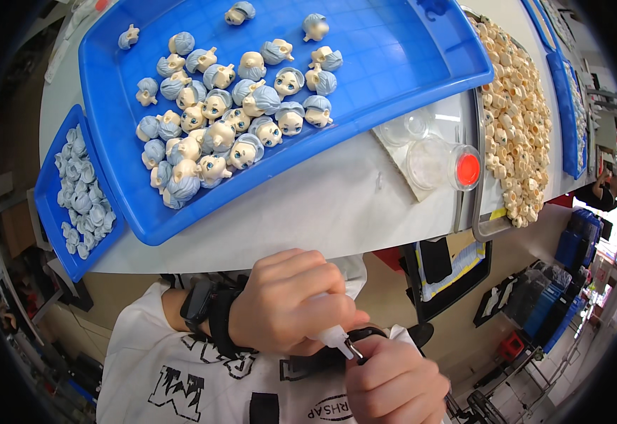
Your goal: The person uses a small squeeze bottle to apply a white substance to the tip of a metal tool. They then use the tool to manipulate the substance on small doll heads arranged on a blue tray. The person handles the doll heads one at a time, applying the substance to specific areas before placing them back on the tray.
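Close to my body, my left hand (291,300) is closed round a small bottle, most of it hidden in the fist. Its white tapered nozzle (333,338) sticks out toward the right hand. Lower and to the right, my right hand (396,381) is closed on a small dark metal tool (354,350) whose kind I cannot make out. The tool's shiny end meets the nozzle's tip or lies right beside it. Beyond the hands, a large blue tray (252,166) holds several doll heads (216,106) with light blue hair, some with painted faces.
A smaller blue tray (52,212) of light blue hair pieces (79,184) stands at the left. At the right, a metal tray (488,226) is heaped with cream-coloured parts (517,120). A clear jar with a red cap (468,169) lies between trays on the white table (287,226).
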The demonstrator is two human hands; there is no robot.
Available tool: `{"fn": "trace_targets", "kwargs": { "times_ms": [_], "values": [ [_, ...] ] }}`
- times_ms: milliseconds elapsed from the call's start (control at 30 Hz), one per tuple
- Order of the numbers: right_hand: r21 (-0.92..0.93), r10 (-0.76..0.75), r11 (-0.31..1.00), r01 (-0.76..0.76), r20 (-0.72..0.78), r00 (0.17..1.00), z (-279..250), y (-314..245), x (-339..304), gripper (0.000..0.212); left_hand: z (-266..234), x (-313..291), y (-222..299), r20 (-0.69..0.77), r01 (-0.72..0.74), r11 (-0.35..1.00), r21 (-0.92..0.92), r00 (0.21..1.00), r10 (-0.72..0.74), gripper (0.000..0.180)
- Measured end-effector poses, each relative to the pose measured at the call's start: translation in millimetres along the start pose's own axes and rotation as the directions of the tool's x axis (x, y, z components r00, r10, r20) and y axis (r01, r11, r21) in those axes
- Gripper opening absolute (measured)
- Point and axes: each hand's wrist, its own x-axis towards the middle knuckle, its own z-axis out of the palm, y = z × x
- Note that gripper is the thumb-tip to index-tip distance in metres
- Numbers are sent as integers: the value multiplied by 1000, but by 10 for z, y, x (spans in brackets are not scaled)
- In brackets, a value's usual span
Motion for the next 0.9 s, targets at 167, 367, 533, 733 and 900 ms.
{"fn": "trace_targets", "kwargs": {
  "times_ms": [167,367,533,733,900],
  "values": [
    [138,-47,987,77,-210,977,-11,129,-122,38,41,-47,25,-31,27,995,100,999,-24,27],
    [396,175,918,11,-431,885,-13,90,-82,36,70,-35,19,-62,-15,975,222,998,30,26],
    [482,292,876,-32,-476,829,-33,125,-100,37,77,-34,-31,-74,-68,948,312,993,96,27],
    [530,357,845,-68,-464,811,-76,133,-145,40,46,-22,-55,-78,-116,915,387,984,158,29],
    [514,328,858,-13,-527,784,-43,162,-199,42,48,-40,-71,-81,-126,903,411,981,173,30]
  ]
}}
